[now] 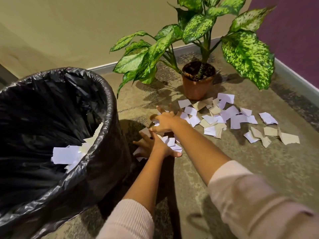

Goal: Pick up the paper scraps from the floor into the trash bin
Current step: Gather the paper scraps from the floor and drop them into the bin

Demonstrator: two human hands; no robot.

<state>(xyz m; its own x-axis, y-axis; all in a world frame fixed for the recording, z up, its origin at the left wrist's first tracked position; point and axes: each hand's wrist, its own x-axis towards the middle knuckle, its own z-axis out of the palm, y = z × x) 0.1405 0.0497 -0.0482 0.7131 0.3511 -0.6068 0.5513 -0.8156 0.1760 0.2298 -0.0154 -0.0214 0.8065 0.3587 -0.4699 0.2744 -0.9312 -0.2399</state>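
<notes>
A: Paper scraps (238,118): look, place?
B: Torn white and tan bits, lying flat on the floor (241,166), scattered from 1 to 3 o'clock of the hands. A tighter heap (172,143) lies between the two hands. More white pieces (65,155) sit inside the trash bin (110,100) at 9 o'clock, with a black liner folded over its rim.
A: Hands?
B: Left hand (151,145) is palm down on the heap's 9 o'clock edge, just beside the bin's side, fingers spread, thumb out toward 3. Right hand (165,121) is just at 12 of it, palm down on scraps, fingers splayed wide; its arm comes in from 5 o'clock. Cannot tell if anything is pinched under it. Forearms bare, pale pink sleeves (241,195) nearer the camera.
A: Room?
B: Mottled grey-tan floor, in a corner. Potted plant (198,26) with speckled green leaves in a brown pot (196,88) at 1 o'clock. Beige wall (69,31) at 11, purple wall (296,31) at 2, grey baseboard (103,66) along both.
</notes>
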